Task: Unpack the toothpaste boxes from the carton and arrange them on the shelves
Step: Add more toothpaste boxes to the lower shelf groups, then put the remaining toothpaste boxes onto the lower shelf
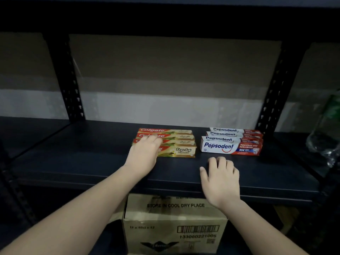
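L hand (145, 153) lies on the left end of the Colgate boxes (176, 143), fingers laid over the tops, palm covering part of the front box's logo; looks like flat pressing/nudging, not a curled grasp, tho fingertips are blurred. R hand (219, 178) sits on the shelf (73, 162) near its front edge, just in front of the Pepsodent boxes (231, 142) and not touching them, fingers loosely bent, holding nothing.

Step in hand, as I judge it: squaring up the Colgate row. To do it well: push w/ flat fingers along the long sides so the 4 boxes slide together w/o tipping, line the front box's face parallel to the shelf edge, match its depth to the Pepsodent row beside it, keep the gap between the 2 groups even. Thin card, so light pressure only, no crushing the ends.

Both groups sit mid-shelf, side by side, apart from each other. Carton (174, 223) stands below the shelf, under the hands; can't see inside, so can't tell how many boxes remain.

Readable: "Colgate" white on red, w/ "Kayu Sugi" on the cream part; "Pepsodent" blue on white, red end w/ "PENCEGAH GIGI BERLUBANG" and "10X". Carton: "STORE IN COOL DRY PLACE", barcode, "133060221005", a faint line like "12 x …x 12"

Far right: crumpled clear plastic (323, 142), contents unclear
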